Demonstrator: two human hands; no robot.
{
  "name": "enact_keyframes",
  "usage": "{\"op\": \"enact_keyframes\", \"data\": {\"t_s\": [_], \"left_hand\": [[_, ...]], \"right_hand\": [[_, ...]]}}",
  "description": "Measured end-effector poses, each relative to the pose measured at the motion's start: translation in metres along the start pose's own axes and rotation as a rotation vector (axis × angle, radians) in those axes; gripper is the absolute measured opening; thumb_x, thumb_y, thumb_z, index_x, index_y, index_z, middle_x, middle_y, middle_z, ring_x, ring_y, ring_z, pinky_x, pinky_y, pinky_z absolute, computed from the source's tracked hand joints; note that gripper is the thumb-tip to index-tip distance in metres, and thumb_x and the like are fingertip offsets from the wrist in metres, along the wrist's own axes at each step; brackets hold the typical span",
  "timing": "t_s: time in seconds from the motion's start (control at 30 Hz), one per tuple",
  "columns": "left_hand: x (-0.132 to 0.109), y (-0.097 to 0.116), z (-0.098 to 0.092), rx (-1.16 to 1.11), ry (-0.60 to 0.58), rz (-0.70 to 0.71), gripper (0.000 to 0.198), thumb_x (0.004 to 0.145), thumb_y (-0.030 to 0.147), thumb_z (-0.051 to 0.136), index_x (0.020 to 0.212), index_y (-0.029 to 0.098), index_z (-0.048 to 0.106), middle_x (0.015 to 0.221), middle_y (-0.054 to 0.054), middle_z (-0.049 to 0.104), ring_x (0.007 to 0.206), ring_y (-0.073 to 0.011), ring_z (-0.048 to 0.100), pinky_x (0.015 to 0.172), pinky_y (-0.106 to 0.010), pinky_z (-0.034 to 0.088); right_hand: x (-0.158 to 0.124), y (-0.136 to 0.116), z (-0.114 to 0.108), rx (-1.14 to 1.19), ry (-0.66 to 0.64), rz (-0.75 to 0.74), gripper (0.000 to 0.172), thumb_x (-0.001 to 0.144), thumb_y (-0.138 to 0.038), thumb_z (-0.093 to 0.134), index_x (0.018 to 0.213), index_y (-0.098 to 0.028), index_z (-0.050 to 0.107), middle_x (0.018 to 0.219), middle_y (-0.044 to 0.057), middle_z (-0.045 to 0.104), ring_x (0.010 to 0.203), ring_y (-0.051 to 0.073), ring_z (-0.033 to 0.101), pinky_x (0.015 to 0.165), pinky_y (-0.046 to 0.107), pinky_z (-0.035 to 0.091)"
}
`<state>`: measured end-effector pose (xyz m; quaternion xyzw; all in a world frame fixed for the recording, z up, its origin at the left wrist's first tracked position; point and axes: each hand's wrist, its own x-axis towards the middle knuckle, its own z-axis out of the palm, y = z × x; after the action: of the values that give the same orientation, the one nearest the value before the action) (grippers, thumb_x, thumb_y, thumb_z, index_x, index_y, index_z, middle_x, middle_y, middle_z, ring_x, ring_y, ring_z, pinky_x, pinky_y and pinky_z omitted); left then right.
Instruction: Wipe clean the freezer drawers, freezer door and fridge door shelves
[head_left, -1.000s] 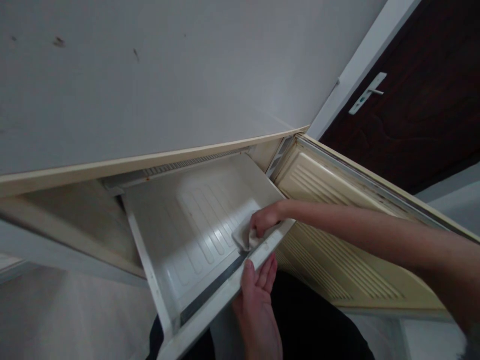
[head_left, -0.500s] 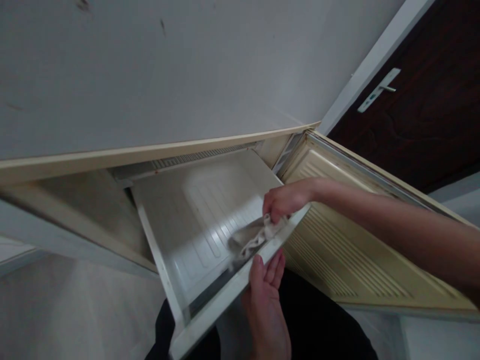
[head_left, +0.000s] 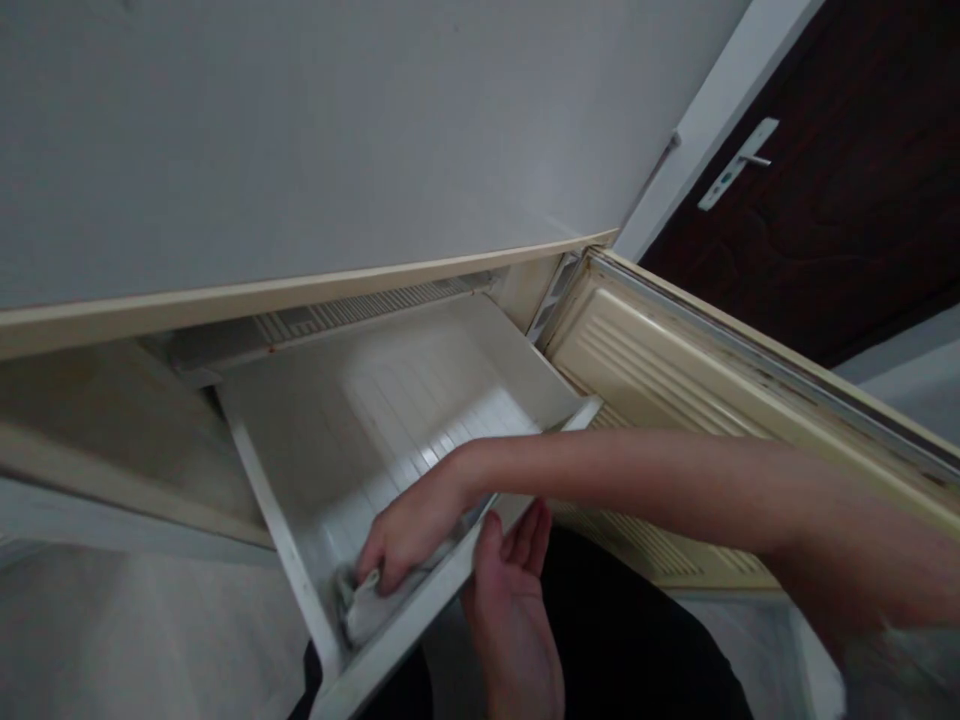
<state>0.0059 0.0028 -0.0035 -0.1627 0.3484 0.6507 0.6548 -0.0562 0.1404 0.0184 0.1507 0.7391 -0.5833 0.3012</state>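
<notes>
A white freezer drawer point(head_left: 259, 480) with a ribbed floor is pulled out at a slant. Inside it, at the near left corner, my right hand point(head_left: 420, 525) is closed on a crumpled light cloth point(head_left: 367, 610), pressing it along the inner side of the front wall. The arm crosses over the drawer's right part and hides some of it. From below, my left hand point(head_left: 517, 600) holds the drawer's front edge near its middle, thumb against the front face and fingertips partly hidden.
The yellowed freezer door point(head_left: 645, 350) stands swung out at the right. A vented panel point(head_left: 360, 308) lies behind the drawer. Above is a large pale surface point(head_left: 315, 140). A dark brown door point(head_left: 840, 180) with a handle is at upper right, and my dark-clothed legs point(head_left: 622, 640) are beneath.
My right hand has swept the cloth leftward along the drawer's front wall, from the right end to the near left corner. My left hand keeps its hold; the view has shifted slightly.
</notes>
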Motion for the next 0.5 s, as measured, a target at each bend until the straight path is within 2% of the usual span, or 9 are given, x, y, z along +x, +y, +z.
{"op": "enact_keyframes", "data": {"t_s": [0.07, 0.13, 0.23, 0.3, 0.37, 0.43, 0.47, 0.5], "left_hand": [[-0.001, 0.001, 0.002, 0.008, -0.012, -0.019, 0.042, 0.088, 0.036, 0.071, 0.118, 0.008, 0.065, 0.114, -0.022, 0.073, 0.108, -0.0311, 0.074, 0.099, -0.042, 0.061], [-0.004, 0.003, 0.004, 0.005, -0.015, -0.034, 0.046, 0.092, 0.035, 0.066, 0.129, 0.007, 0.063, 0.124, -0.022, 0.071, 0.114, -0.0317, 0.071, 0.101, -0.042, 0.060], [-0.006, 0.004, 0.005, 0.001, -0.029, -0.053, 0.049, 0.095, 0.035, 0.064, 0.136, 0.006, 0.061, 0.134, -0.023, 0.067, 0.118, -0.0327, 0.070, 0.101, -0.040, 0.061], [-0.007, 0.004, 0.005, 0.000, -0.036, -0.052, 0.051, 0.095, 0.036, 0.064, 0.136, 0.005, 0.061, 0.133, -0.024, 0.067, 0.118, -0.0334, 0.070, 0.099, -0.039, 0.062], [-0.006, 0.005, 0.005, -0.007, -0.035, -0.047, 0.052, 0.094, 0.036, 0.065, 0.135, 0.003, 0.061, 0.130, -0.025, 0.068, 0.117, -0.0341, 0.070, 0.098, -0.039, 0.063], [-0.005, 0.006, 0.006, -0.015, -0.045, -0.042, 0.053, 0.093, 0.037, 0.067, 0.132, 0.002, 0.063, 0.128, -0.026, 0.069, 0.116, -0.0346, 0.071, 0.097, -0.039, 0.063], [-0.005, 0.007, 0.007, -0.016, -0.061, -0.036, 0.053, 0.091, 0.039, 0.069, 0.129, 0.002, 0.064, 0.126, -0.026, 0.069, 0.116, -0.0351, 0.070, 0.097, -0.040, 0.063], [-0.004, 0.008, 0.008, -0.013, -0.075, -0.029, 0.053, 0.090, 0.041, 0.071, 0.125, 0.002, 0.066, 0.124, -0.026, 0.070, 0.116, -0.0358, 0.070, 0.097, -0.040, 0.063]], "right_hand": [[-0.019, 0.019, -0.004, -0.103, 0.013, 0.091, 0.021, 0.087, -0.002, 0.063, 0.070, -0.014, 0.062, 0.062, -0.006, 0.056, 0.066, 0.011, 0.052, 0.069, 0.022, 0.040], [-0.054, 0.039, -0.011, -0.234, 0.066, 0.225, 0.021, 0.085, 0.000, 0.065, 0.069, -0.013, 0.066, 0.061, -0.005, 0.056, 0.063, 0.012, 0.049, 0.070, 0.023, 0.038], [-0.107, 0.067, -0.025, -0.346, 0.269, 0.536, 0.020, 0.077, 0.003, 0.066, 0.066, -0.013, 0.070, 0.057, -0.004, 0.059, 0.060, 0.012, 0.048, 0.070, 0.024, 0.039], [-0.131, 0.081, -0.034, -0.389, 0.410, 0.704, 0.021, 0.072, 0.004, 0.066, 0.060, -0.013, 0.068, 0.054, -0.004, 0.059, 0.057, 0.013, 0.049, 0.071, 0.024, 0.040], [-0.146, 0.085, -0.039, -0.411, 0.488, 0.760, 0.020, 0.070, 0.002, 0.067, 0.057, -0.014, 0.066, 0.053, -0.002, 0.060, 0.058, 0.013, 0.052, 0.072, 0.025, 0.042], [-0.155, 0.077, -0.035, -0.451, 0.583, 0.745, 0.015, 0.073, -0.001, 0.066, 0.064, -0.013, 0.068, 0.060, 0.002, 0.065, 0.062, 0.015, 0.058, 0.072, 0.026, 0.042], [-0.160, 0.070, -0.027, -0.492, 0.700, 0.732, 0.013, 0.077, -0.003, 0.064, 0.071, -0.013, 0.070, 0.066, 0.005, 0.068, 0.065, 0.017, 0.061, 0.071, 0.026, 0.042], [-0.165, 0.060, -0.016, -0.544, 0.876, 0.713, 0.014, 0.083, -0.007, 0.060, 0.081, -0.013, 0.072, 0.073, 0.008, 0.071, 0.069, 0.018, 0.063, 0.070, 0.027, 0.041]]}}
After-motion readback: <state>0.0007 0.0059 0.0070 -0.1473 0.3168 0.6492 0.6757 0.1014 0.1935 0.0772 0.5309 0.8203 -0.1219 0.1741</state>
